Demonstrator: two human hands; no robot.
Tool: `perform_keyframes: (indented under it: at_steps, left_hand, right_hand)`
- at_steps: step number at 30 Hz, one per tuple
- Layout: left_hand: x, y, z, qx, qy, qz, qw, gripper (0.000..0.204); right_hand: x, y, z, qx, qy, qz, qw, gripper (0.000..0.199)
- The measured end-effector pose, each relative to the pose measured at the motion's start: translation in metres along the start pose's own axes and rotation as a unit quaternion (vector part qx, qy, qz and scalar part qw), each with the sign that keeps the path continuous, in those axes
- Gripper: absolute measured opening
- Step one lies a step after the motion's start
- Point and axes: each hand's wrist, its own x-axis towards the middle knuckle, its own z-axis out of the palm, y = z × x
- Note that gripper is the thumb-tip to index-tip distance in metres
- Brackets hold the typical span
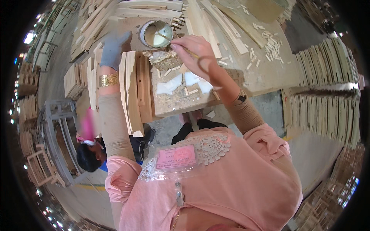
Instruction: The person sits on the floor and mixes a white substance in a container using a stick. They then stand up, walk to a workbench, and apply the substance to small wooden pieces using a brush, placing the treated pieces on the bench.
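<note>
My right hand (196,52) is closed around a thin wooden stick (165,37). Its far end dips into a round pot (143,35) that holds a white, glue-like liquid (160,40). To the left, my left hand (113,50) wears a grey-blue glove and is at the far ends of several curved wooden slats (131,88). Blur hides how its fingers lie and whether they grip a piece. Just below the pot is a lumpy, crusted block (163,59). White scraps of foam or paper (169,84) lie on the worktable (181,104) nearer me.
Loose dowels (271,48) are scattered over the table's right side, beside long wooden boards (227,29). More slats (150,7) lie at the back. Stacked wooden parts (323,111) stand at the right. A person (90,156) is low at my left, near a grey metal frame (61,134).
</note>
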Motion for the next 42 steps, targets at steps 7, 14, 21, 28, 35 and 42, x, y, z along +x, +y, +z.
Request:
perform_keyframes:
  at_steps: [7, 14, 21, 28, 35, 42]
  left_hand:
    - [0.038, -0.027, -0.014, 0.012, -0.083, -0.07, 0.994, 0.042]
    - [0.058, -0.029, -0.015, 0.027, -0.128, -0.071, 0.989, 0.048]
    - [0.057, -0.021, -0.021, 0.083, -0.14, -0.054, 0.985, 0.042]
    - [0.062, -0.022, -0.018, 0.064, -0.171, -0.042, 0.982, 0.042]
    - [0.076, -0.02, -0.017, 0.063, -0.194, -0.029, 0.979, 0.038]
    - [0.083, -0.02, -0.016, 0.1, -0.214, -0.011, 0.972, 0.034]
  right_hand:
    - [-0.005, 0.0, 0.032, 0.093, 0.003, 0.073, 0.993, 0.014]
    - [-0.015, 0.003, 0.046, -0.004, -0.037, 0.047, 0.998, 0.005]
    - [0.001, 0.001, 0.042, -0.196, 0.096, -0.081, 0.973, 0.004]
    - [-0.001, -0.008, 0.056, -0.042, 0.161, 0.012, 0.986, 0.005]
    - [0.055, -0.023, 0.052, -0.125, -0.059, 0.049, 0.989, 0.02]
    - [0.059, -0.008, 0.023, -0.182, -0.128, -0.084, 0.971, 0.018]
